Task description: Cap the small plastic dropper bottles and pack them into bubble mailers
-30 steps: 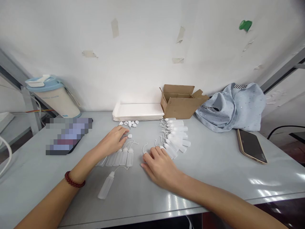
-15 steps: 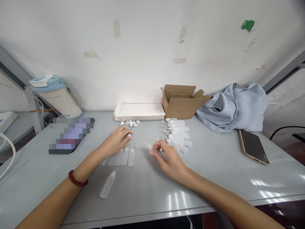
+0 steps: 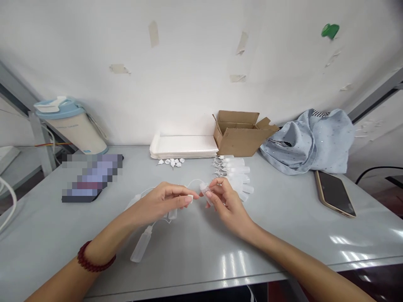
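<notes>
My right hand [image 3: 225, 199] is closed on a small translucent squeeze bottle [image 3: 206, 192], its top tilted up and left. A thin white strap runs leftward from that bottle's neck. My left hand [image 3: 170, 199] pinches a small white cap [image 3: 190, 199] between thumb and fingers, close to the held bottle. Under and behind the left hand lie several similar bottles, mostly hidden. One loose bottle [image 3: 141, 245] with a strap lies nearer the front edge. Beyond the right hand, several needle-tipped bottles [image 3: 237, 170] lie in a fanned row.
Several white needle caps [image 3: 171, 162] lie before a stack of white padded envelopes [image 3: 185, 144]. An open cardboard box [image 3: 241, 140], a light blue cloth bag [image 3: 317, 142] and a phone [image 3: 335, 193] are on the right. A tumbler [image 3: 75, 128] and a blurred-out screen [image 3: 94, 178] stand left.
My left hand has moved right and toward me from near the loose caps, carrying a small white cap to the bottle. My right hand has tilted the bottle more upright.
</notes>
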`<state>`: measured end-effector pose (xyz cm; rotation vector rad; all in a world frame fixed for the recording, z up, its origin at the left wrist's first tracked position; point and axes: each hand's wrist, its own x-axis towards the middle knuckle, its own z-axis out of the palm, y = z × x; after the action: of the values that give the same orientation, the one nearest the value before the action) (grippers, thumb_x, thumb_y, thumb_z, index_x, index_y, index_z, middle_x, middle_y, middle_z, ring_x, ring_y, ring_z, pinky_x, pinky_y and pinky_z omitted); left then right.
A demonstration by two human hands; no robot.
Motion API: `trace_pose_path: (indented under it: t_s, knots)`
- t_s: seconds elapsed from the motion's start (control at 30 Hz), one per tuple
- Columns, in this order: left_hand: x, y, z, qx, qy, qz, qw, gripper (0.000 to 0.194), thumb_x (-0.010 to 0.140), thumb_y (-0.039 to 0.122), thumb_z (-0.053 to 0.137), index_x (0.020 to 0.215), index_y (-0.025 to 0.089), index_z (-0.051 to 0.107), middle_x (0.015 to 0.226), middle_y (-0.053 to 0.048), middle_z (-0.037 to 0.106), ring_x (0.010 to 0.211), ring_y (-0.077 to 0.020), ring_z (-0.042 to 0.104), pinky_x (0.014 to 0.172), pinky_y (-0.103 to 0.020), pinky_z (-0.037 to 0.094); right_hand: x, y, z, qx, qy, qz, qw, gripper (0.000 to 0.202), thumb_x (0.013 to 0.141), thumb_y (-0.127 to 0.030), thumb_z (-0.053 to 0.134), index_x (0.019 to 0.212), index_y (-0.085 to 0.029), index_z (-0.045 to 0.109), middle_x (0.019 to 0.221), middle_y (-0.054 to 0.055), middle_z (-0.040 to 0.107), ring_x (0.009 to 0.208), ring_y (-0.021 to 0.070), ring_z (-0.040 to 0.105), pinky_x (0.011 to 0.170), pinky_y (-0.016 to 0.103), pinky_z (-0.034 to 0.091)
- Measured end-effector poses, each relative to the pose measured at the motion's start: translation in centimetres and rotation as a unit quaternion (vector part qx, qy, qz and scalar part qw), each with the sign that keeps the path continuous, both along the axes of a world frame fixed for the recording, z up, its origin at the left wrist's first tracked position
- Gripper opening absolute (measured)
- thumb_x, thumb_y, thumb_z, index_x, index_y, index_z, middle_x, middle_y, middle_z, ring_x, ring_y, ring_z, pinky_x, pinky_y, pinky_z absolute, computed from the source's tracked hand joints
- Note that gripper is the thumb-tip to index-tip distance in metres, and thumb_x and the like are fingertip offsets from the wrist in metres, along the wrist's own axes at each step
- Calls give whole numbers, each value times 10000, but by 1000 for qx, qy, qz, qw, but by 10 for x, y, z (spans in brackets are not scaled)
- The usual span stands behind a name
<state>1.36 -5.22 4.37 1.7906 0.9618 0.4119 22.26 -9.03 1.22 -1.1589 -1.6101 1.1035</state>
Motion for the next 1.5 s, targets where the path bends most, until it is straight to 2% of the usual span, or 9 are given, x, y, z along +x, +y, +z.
trace_pose_path:
  t_s: [0.17, 0.43, 0.7, 0.83, 0.9, 1.07, 1.27, 1.4, 1.5]
  knots:
    - [5, -2, -4, 18, -3, 68, 998, 350, 863, 467, 490, 1039, 246, 697, 825, -13, 664, 734, -168, 586, 549, -229, 455, 0, -2, -3, 16, -5, 47, 999, 111, 921, -311, 414, 956, -231, 345, 816, 7, 594, 588, 108, 507, 556, 256, 439]
    - [13, -5, -1, 48, 3, 3, 999, 363, 908, 416, 399, 894, 223, 707, 723, 9, 616, 599, -111, 519, 527, -200, 436, 0, -4, -3, 57, -86, 72, 992, 73, 936, -281, 377, 971, -226, 344, 713, -11, 579, 601, 127, 499, 527, 235, 359]
    - [10, -4, -3, 38, 10, -32, 999, 369, 914, 409, 415, 752, 156, 631, 686, 14, 505, 601, -102, 429, 543, -198, 373, 5, -2, -12, 223, -203, 59, 952, 102, 910, -206, 415, 1005, -206, 379, 655, -28, 536, 473, 111, 453, 479, 230, 317]
    - [9, -4, -6, 52, 25, -53, 997, 413, 917, 416, 407, 639, 150, 556, 626, 20, 441, 602, -111, 416, 550, -214, 355, 5, -2, -8, 249, -239, 78, 935, 92, 917, -209, 408, 1008, -201, 398, 649, -19, 551, 490, 126, 491, 491, 238, 341]
    - [10, -5, -8, 69, 26, -46, 996, 417, 916, 397, 415, 604, 152, 544, 605, 18, 437, 619, -119, 435, 573, -219, 367, 5, -1, -6, 232, -234, 74, 941, 75, 919, -212, 396, 993, -201, 399, 659, -10, 559, 508, 131, 501, 488, 238, 337]
    - [16, -10, -9, 108, 14, 20, 994, 287, 893, 328, 477, 769, 170, 683, 811, -21, 642, 654, -128, 505, 617, -228, 404, 6, -2, -6, 135, -170, 54, 975, 59, 915, -208, 389, 974, -213, 384, 698, -5, 567, 564, 134, 501, 510, 240, 324]
    - [18, -11, -11, 159, 2, 18, 987, 231, 885, 253, 501, 828, 190, 716, 827, -14, 657, 663, -118, 521, 664, -224, 403, 5, -1, -2, -2, -36, 84, 996, 63, 941, -282, 387, 950, -220, 382, 757, 8, 621, 638, 131, 505, 560, 245, 334]
    - [18, -13, -6, 130, 17, 6, 991, 266, 901, 286, 475, 801, 211, 711, 809, 2, 629, 635, -105, 498, 596, -208, 376, 5, 0, -1, -87, 44, 101, 990, 160, 935, -377, 419, 961, -224, 380, 747, 7, 632, 609, 123, 517, 541, 238, 327]
    - [18, -14, -3, 69, 8, 17, 997, 359, 924, 372, 415, 767, 191, 683, 766, 7, 616, 613, -101, 491, 539, -196, 364, 4, -1, 0, -76, 61, 103, 990, 171, 930, -389, 434, 950, -226, 386, 783, 19, 639, 704, 144, 572, 578, 251, 353]
